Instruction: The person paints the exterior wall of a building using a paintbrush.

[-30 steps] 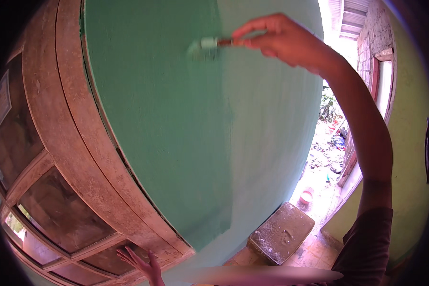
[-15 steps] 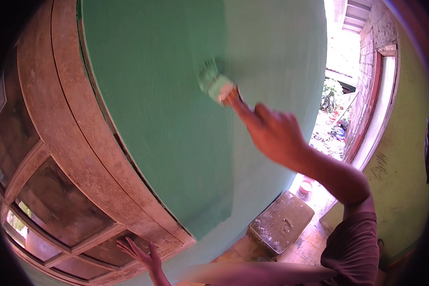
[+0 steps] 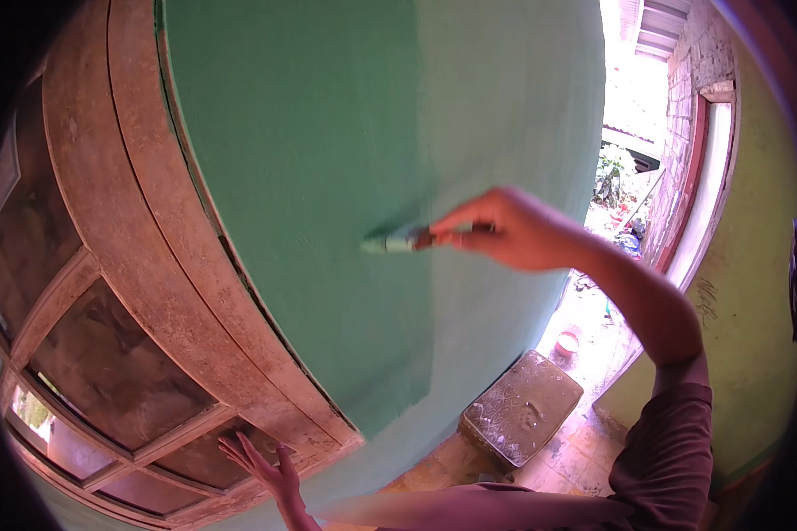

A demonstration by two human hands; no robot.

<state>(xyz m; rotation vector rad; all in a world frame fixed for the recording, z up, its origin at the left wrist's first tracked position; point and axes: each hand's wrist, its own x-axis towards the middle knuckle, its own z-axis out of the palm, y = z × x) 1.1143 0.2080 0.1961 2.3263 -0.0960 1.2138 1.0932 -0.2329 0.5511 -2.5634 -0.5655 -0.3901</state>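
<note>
Paintbrush point(image 3: 398, 242) (one), nearly level across the green wall point(image 3: 301, 133), between the wall's left edge along the wooden frame point(image 3: 142, 221) and its right edge; bristles apparently against the dark green, just left of the border with the paler green. Probably light, stiff in the handle point(image 3: 483, 227), soft and yielding at the bristles, hardly fragile, likely slippery wherever wet with paint. Best taken by the handle, behind the paint-coated band, clear of the bristles. Grasped thus by the right hand point(image 3: 514, 232), with fingers pinched about the handle. Left hand point(image 3: 270, 471) with nothing in its grasp, fingers spread, before a glass pane point(image 3: 195, 465) near the frame's bottom edge; contact with the glass impossible to tell. Counts: hands, two; brush, one; panes, at least five; brown rectangular block point(image 3: 524, 407), one, on the tiled floor point(image 3: 580, 460) beside the wall's foot; small reddish bucket point(image 3: 567, 343), one, on the floor just beyond the block's far edge.
</note>
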